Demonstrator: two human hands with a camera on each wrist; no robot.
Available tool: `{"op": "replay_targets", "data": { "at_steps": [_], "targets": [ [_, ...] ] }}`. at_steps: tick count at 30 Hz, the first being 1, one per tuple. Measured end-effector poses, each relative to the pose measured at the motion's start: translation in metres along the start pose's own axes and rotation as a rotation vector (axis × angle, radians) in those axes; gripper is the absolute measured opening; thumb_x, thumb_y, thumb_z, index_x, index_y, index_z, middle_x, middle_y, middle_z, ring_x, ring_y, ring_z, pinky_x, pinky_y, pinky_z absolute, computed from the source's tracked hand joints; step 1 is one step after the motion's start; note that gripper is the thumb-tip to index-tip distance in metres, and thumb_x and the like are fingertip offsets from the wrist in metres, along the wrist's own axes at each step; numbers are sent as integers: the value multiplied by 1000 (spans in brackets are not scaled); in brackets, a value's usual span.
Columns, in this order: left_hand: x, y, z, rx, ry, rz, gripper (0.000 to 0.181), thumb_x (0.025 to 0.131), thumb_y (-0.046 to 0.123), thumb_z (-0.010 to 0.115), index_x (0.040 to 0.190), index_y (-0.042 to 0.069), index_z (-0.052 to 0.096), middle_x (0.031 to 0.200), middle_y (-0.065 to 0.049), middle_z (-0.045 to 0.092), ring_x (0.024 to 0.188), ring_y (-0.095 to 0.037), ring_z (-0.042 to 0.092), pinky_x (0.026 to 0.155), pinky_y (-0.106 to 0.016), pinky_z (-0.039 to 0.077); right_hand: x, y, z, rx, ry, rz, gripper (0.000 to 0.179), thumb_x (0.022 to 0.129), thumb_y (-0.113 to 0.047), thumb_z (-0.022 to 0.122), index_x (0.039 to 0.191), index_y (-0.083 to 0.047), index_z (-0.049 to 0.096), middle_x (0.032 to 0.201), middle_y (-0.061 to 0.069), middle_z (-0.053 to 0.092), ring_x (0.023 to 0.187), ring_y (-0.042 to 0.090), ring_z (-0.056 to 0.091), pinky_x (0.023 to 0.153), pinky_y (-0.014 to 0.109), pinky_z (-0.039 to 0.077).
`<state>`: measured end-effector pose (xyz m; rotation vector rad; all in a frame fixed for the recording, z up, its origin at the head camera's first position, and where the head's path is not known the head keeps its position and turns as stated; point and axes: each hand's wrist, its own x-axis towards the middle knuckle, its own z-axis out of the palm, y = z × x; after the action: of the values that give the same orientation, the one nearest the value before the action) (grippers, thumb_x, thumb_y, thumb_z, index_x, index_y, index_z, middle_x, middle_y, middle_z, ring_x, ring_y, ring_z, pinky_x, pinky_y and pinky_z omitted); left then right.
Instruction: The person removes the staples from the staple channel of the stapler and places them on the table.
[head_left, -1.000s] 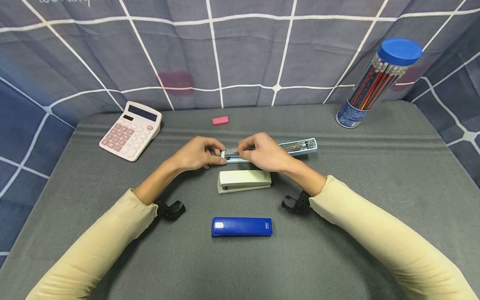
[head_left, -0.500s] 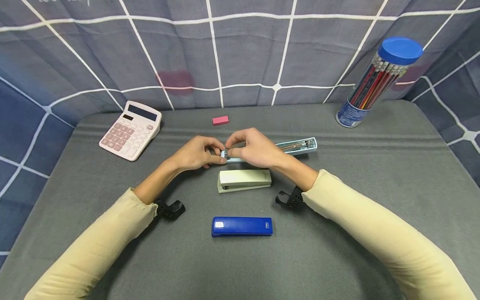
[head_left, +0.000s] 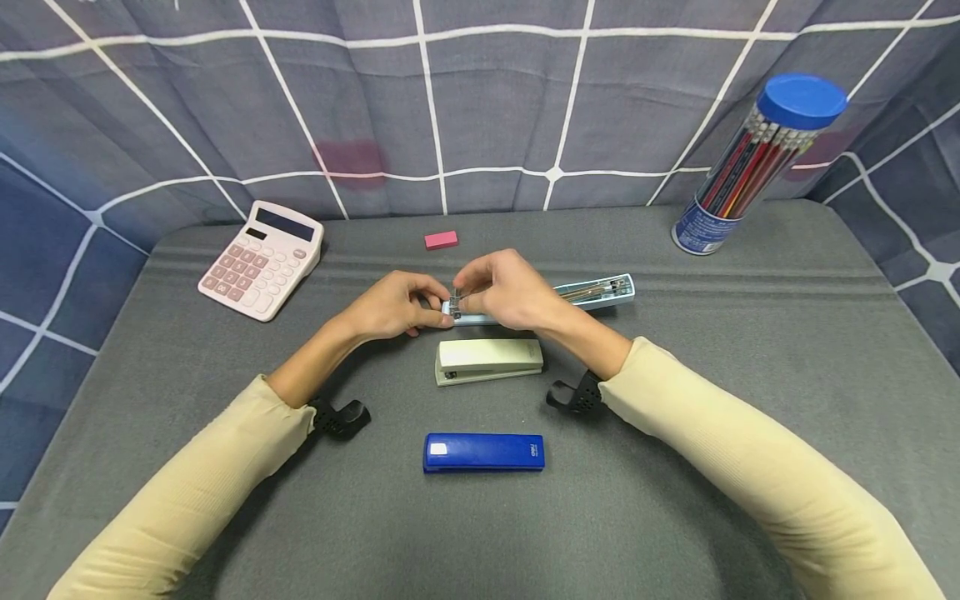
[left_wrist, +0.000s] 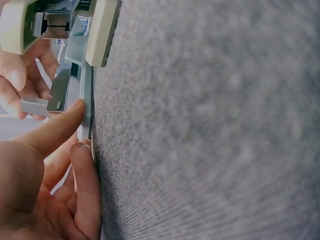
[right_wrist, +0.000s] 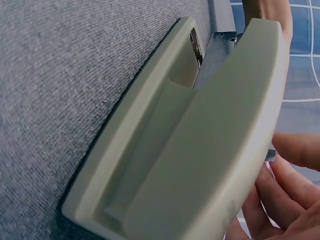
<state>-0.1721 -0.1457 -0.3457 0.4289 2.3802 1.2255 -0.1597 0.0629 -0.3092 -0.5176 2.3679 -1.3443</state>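
Observation:
A light blue stapler (head_left: 600, 291) lies swung open behind the other two, its top laid back to the right. My left hand (head_left: 397, 307) pinches the front end of its base; in the left wrist view the thumb (left_wrist: 65, 122) presses on the base edge. My right hand (head_left: 517, 293) pinches a small silver strip (left_wrist: 34, 105), apparently a row of staples, at the front of the metal magazine (left_wrist: 60, 87). The fingers partly hide the strip. Just in front sits a pale green stapler (head_left: 489, 358), shut, which blocks much of the right wrist view.
Nearer to me lies a blue stapler (head_left: 483, 452). A pink eraser (head_left: 441, 241) is behind the hands. At the back left stands a pink calculator (head_left: 261, 262); at the back right, a blue-lidded tub of pencils (head_left: 757, 167). A grid-patterned cloth (head_left: 495, 100) hangs behind the table.
My right hand has moved left to the stapler's front end, then lifted slightly. The silver strip, lying along the magazine before, now stands tilted up at the front. My left hand has stayed still.

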Motion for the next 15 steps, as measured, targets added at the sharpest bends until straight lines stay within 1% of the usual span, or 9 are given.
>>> {"op": "replay_targets", "data": {
  "at_steps": [5,10,12,15],
  "targets": [
    [0,-1,0,3,3,6,34,83,11,80,112,-2,67,91,-9,64,64,-16,57,57,-31,55,2,2,4,-1,8,-23,23,84,2,73,105,5,63,96,12,65,92,24,60,83,33,49],
    [1,-2,1,9,3,7,34,84,11,80,112,-1,67,91,-8,64,64,-15,57,57,-31,55,3,5,2,9,22,-38,14,87,1,70,99,2,62,90,10,65,85,22,61,77,31,49],
    [1,-2,1,11,2,9,34,84,12,80,113,-1,67,92,-8,64,64,-15,57,57,-31,55,2,5,-1,39,28,-35,13,89,0,69,99,1,61,89,11,66,84,22,62,75,31,48],
    [0,-2,0,12,1,12,34,84,12,80,113,-1,67,92,-8,63,64,-16,57,57,-31,55,-2,3,-6,112,33,-34,14,92,-1,65,102,1,57,93,15,68,88,27,64,75,31,48]
  ]
}}
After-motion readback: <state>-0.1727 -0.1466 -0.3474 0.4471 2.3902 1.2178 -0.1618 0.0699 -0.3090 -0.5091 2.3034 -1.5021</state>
